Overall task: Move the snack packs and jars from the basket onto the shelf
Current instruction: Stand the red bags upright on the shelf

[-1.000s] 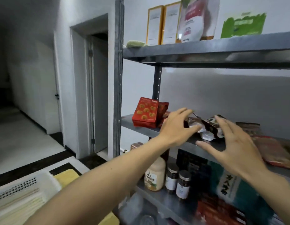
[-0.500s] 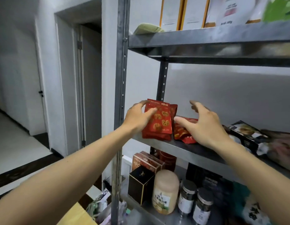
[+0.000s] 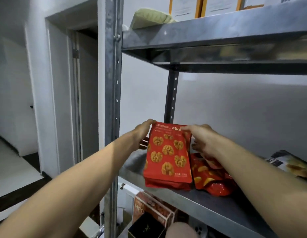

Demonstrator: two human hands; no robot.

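White walls and a grey doorway [image 3: 75, 100] fill the left half of the head view, with a pale floor edged by a dark strip at lower left. To the right of the doorway stands a galvanised metal shelf unit [image 3: 113, 100], its punched upright running from top to bottom of the frame.

At centre frame, a red walnut snack pack [image 3: 168, 155] stands upright near the left end of the middle shelf [image 3: 201, 201], its bottom edge on the board and its printed face towards the camera. The person's left hand [image 3: 142, 134] grips the pack's upper left corner, thumb on the top edge and fingers curled behind the side. The right hand [image 3: 201, 140] pinches the upper right corner, its other fingers bent and hanging beside the pack's right edge. Both bare forearms reach in from the bottom corners of the frame.

Just right of the upright pack, touching it, a second red pack [image 3: 211, 181] lies flat on the same shelf, partly under the right wrist. A dark pack [image 3: 286, 162] lies well apart at the right edge.

On the top shelf [image 3: 218, 31], at upper centre, rests a pale green pouch [image 3: 149, 18], beside orange-edged white sheets [image 3: 183, 6]. Below the middle shelf, at bottom centre, a brown box [image 3: 149, 208] stands behind a black box [image 3: 146, 227], with a pale rounded lid [image 3: 180, 229] just beside them.
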